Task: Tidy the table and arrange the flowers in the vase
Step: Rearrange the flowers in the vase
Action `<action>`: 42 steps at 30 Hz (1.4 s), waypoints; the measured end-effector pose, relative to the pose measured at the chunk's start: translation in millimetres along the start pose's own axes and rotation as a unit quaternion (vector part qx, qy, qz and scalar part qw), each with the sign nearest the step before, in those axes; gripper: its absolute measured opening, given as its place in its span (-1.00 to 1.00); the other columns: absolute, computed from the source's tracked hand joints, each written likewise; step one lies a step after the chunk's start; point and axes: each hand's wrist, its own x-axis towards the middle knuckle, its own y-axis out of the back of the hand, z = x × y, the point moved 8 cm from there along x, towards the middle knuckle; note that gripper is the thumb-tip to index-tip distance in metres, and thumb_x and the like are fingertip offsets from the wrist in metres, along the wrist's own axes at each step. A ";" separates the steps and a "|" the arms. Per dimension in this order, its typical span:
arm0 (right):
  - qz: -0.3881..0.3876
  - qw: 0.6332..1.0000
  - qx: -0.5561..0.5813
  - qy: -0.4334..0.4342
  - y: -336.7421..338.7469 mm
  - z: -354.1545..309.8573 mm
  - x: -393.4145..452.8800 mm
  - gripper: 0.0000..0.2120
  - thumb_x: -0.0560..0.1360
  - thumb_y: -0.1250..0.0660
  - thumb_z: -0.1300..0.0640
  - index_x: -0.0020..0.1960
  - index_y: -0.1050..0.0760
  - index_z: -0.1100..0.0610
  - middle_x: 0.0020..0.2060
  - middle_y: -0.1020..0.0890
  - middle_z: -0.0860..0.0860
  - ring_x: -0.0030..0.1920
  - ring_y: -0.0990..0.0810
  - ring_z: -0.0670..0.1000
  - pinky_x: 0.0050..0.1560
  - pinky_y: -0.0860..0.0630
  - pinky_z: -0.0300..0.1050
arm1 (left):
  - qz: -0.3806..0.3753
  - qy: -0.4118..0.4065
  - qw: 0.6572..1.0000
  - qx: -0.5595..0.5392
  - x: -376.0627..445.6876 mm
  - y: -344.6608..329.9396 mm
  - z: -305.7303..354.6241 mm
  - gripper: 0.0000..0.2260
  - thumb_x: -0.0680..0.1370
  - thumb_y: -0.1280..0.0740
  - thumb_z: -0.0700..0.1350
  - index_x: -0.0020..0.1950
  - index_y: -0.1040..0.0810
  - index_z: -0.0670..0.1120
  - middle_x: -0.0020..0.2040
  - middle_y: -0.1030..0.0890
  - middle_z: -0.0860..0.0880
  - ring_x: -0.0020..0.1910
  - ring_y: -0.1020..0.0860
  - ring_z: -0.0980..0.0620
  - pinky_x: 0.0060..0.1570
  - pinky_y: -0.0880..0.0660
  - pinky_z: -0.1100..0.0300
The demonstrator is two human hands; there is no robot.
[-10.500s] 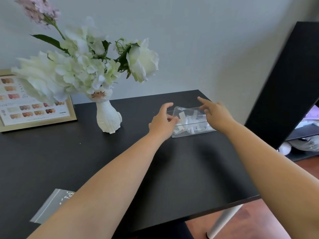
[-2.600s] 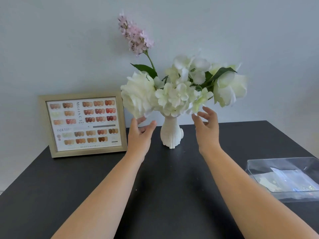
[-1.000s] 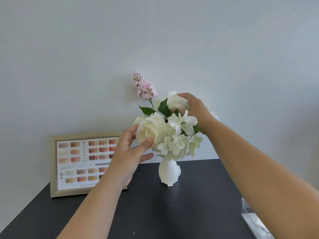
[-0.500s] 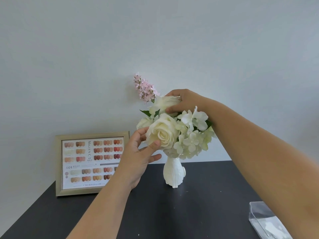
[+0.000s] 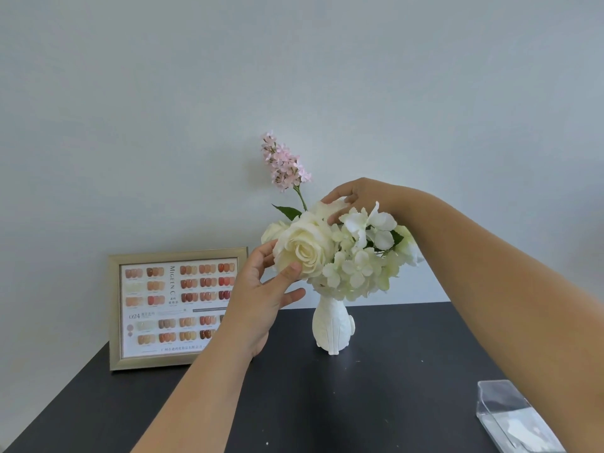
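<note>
A small white ribbed vase stands on the black table near the wall. It holds a bunch of white flowers and a tall pink sprig. My left hand cups a large cream rose at the front left of the bunch, thumb on its petals. My right hand reaches over the top of the bunch and pinches a white bloom at the back. The stems inside the vase are hidden.
A gold-framed nail colour chart leans on the wall at the left. A clear plastic box with white items sits at the table's right front. The grey wall is right behind the vase.
The vase was slid from the left to the table's middle. Both hands then rose from beside the vase to the blooms; over the last second they shifted slightly on the rose and the back bloom.
</note>
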 end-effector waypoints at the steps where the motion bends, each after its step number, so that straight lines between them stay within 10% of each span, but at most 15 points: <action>1: 0.006 1.000 0.008 0.001 3.3 -1.1 -7.1 -0.66 0.51 -0.35 0.24 0.20 -0.59 -0.10 0.05 -0.67 0.06 0.16 -0.58 0.06 0.10 -0.52 -0.08 | 0.000 -0.011 1.000 -0.002 -1.1 0.0 1.3 -0.34 0.22 -0.55 0.21 0.29 -0.49 0.18 0.29 -0.54 0.04 0.12 -0.64 0.02 -0.08 -0.64 0.08; 5: 0.045 0.997 0.056 0.022 18.6 -9.8 -39.6 -0.77 0.48 -0.40 -0.12 0.13 -0.60 -0.27 0.03 -0.66 -0.19 0.02 -0.58 -0.19 -0.03 -0.40 -0.24 | -0.001 -0.083 0.996 0.027 -7.1 -1.8 8.7 -0.30 0.26 -0.58 0.20 0.34 -0.40 0.32 0.35 -0.46 0.19 0.14 -0.62 0.05 -0.04 -0.64 0.04; 10: 0.263 0.933 0.137 0.206 25.1 -35.8 -113.2 -0.78 0.50 -0.37 -0.07 0.13 -0.61 -0.09 0.03 -0.68 -0.11 0.06 -0.61 -0.09 0.06 -0.51 -0.16 | 0.010 -0.163 0.972 0.170 -10.5 -8.5 18.1 -0.37 0.34 -0.50 0.28 0.35 -0.34 0.41 0.34 -0.35 0.34 0.23 -0.53 0.13 0.05 -0.55 0.23; 14: 0.315 0.888 -0.140 0.303 -39.3 -54.5 -158.1 -0.44 0.30 -0.52 -0.22 0.21 -0.54 -0.02 0.24 -0.52 -0.07 0.21 -0.46 0.01 0.23 -0.37 -0.04 | 0.020 -0.208 0.959 0.192 -8.1 -13.9 28.4 -0.51 0.40 -0.46 0.16 0.30 -0.45 0.37 0.32 -0.36 0.22 0.17 -0.55 0.16 0.00 -0.50 0.41; 18: 0.361 0.864 -0.249 0.248 -50.5 -38.2 -147.2 -0.68 0.34 -0.48 0.05 0.09 -0.67 0.06 0.28 -0.51 0.18 0.15 -0.50 0.30 0.06 -0.49 0.20 | 0.027 -0.224 0.945 0.236 -0.7 -16.4 34.0 -0.59 0.47 -0.48 -0.02 0.25 -0.50 0.30 0.35 -0.37 0.10 0.06 -0.58 0.28 0.02 -0.50 0.40; 26: 0.391 0.916 -0.019 0.089 2.5 16.2 -119.5 -0.69 0.35 -0.45 0.32 -0.06 -0.63 -0.07 0.16 -0.48 -0.10 -0.04 -0.46 -0.14 -0.16 -0.31 -0.56 | 0.045 -0.227 0.919 0.319 19.5 -22.7 39.4 -0.68 0.48 -0.48 0.01 0.21 -0.55 0.20 0.28 -0.40 0.11 0.08 -0.57 0.05 0.02 -0.55 0.26; 33: 0.356 0.917 0.180 0.033 36.2 29.7 -92.7 -0.88 0.38 -0.52 0.14 -0.25 -0.63 -0.05 -0.37 -0.61 -0.19 -0.47 -0.45 -0.16 -0.47 -0.42 -0.30 | 0.061 -0.230 0.917 0.321 38.4 -31.2 49.5 -0.76 0.49 -0.46 0.02 0.16 -0.61 0.11 0.22 -0.43 0.13 -0.05 -0.57 0.20 -0.04 -0.52 0.32; 42: 0.225 0.965 0.124 0.053 13.9 3.5 -47.7 -0.86 0.37 -0.50 0.19 -0.18 -0.65 -0.05 -0.14 -0.64 -0.06 -0.29 -0.52 -0.03 -0.22 -0.53 -0.12 | 0.068 -0.201 0.909 0.360 56.3 -10.6 41.4 -0.87 0.51 -0.45 -0.06 0.04 -0.64 0.08 0.18 -0.47 0.09 -0.09 -0.57 0.21 -0.16 -0.43 0.51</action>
